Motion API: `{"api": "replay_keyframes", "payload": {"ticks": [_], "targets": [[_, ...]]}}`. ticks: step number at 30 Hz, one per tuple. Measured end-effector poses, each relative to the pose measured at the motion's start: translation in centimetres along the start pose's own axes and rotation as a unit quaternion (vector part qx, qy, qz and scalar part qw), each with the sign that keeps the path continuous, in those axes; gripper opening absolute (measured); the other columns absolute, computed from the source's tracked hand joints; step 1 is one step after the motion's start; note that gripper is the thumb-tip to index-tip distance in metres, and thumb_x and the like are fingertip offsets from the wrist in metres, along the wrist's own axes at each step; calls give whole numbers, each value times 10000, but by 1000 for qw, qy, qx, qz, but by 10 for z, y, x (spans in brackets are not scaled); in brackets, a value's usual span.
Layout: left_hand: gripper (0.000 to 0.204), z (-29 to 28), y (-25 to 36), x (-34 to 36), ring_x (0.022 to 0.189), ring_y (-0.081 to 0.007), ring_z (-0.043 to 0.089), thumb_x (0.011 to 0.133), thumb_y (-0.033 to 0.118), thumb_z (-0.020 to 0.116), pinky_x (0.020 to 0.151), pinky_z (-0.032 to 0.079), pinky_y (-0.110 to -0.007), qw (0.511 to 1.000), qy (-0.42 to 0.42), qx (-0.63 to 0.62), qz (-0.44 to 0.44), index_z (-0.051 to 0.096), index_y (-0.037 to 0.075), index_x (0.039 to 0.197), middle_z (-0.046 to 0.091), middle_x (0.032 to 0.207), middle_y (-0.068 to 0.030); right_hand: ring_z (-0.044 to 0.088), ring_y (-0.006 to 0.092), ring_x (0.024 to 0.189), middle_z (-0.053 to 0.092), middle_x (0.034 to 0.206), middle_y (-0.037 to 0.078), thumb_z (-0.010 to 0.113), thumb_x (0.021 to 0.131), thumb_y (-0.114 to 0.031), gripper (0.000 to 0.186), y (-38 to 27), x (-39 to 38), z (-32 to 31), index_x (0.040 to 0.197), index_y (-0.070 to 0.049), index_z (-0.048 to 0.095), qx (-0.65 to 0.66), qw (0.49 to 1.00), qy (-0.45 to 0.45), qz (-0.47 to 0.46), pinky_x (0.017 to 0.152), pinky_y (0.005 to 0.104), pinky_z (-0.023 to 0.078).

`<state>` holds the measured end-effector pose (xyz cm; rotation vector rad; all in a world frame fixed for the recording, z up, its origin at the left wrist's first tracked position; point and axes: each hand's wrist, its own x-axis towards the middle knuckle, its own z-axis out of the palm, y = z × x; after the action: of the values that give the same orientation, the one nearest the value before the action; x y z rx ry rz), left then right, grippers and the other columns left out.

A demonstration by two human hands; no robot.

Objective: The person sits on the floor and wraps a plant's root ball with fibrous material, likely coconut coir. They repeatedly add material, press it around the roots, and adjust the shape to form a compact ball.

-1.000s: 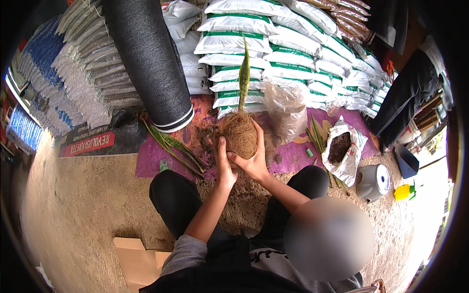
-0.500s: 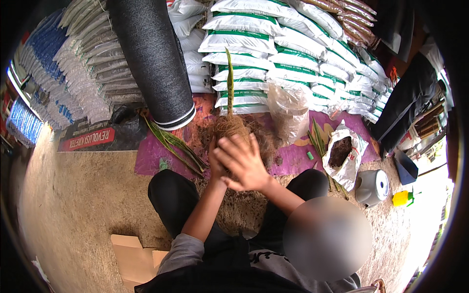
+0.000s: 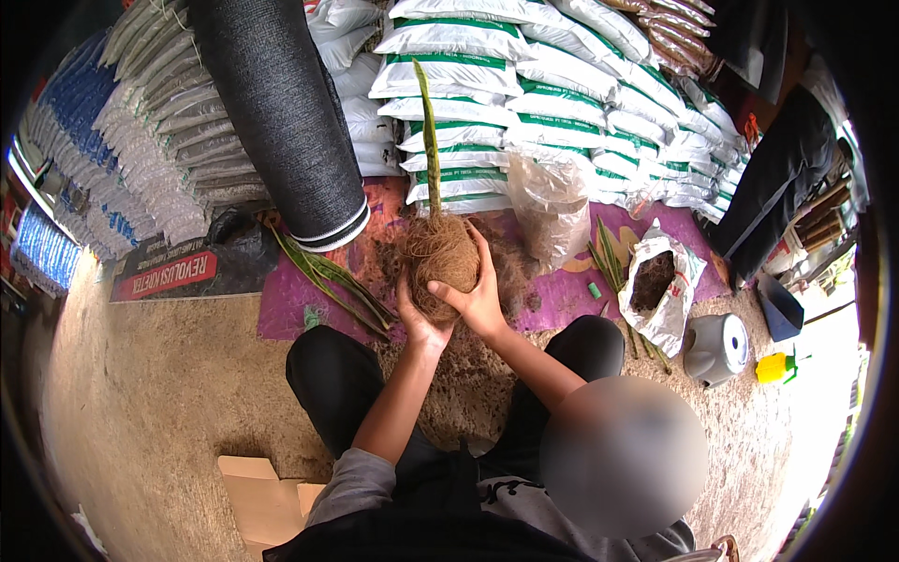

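Between my two hands is a round ball of brown coir fibre [image 3: 442, 262], with one tall, narrow snake plant leaf [image 3: 430, 140] standing up from its top. My left hand [image 3: 421, 321] cups the ball from below and the left. Around its right side curls my right hand [image 3: 480, 298], its thumb pressed across the front. Loose fibre and soil [image 3: 510, 248] lie on the purple sheet [image 3: 290, 304] behind and beside the ball. Several cut snake plant leaves [image 3: 328, 272] rest on the sheet to my left.
Right of the sheet's middle stand a clear bag of brown material [image 3: 551, 211] and an open white sack of soil [image 3: 654, 286]. Beyond are a grey pot [image 3: 716, 349], a yellow bottle [image 3: 772, 368] and a blue scoop [image 3: 780, 309]. A black mesh roll [image 3: 281, 122] leans before stacked white sacks [image 3: 459, 122].
My right hand has moved from across the front of the ball to its right side, uncovering the fibre. The ball and its leaf now sit slightly further left.
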<state>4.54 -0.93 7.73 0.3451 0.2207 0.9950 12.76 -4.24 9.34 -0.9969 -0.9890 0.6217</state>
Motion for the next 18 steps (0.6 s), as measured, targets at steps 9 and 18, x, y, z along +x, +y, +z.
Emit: {"api": "replay_keyframes", "payload": {"ticks": [9,18], "targets": [[516,-4,4,-1,1084,-212,517,915,437,400,922,427,-381,997,16,72,18,426,43,1247,517,1179,-91,516,195,1069,526,1155,121,798,633,-139,822,-4,-6,1,1290,-1,324,42,999,-21,26,927,338,421],[526,-9,31,17,1239,-266,352,913,364,493,1012,286,-378,814,64,500,289,379,9,1283,379,1318,-114,574,191,976,585,1077,118,777,642,-94,665,9,7,-19,1192,24,422,17,996,66,53,877,331,457]]}}
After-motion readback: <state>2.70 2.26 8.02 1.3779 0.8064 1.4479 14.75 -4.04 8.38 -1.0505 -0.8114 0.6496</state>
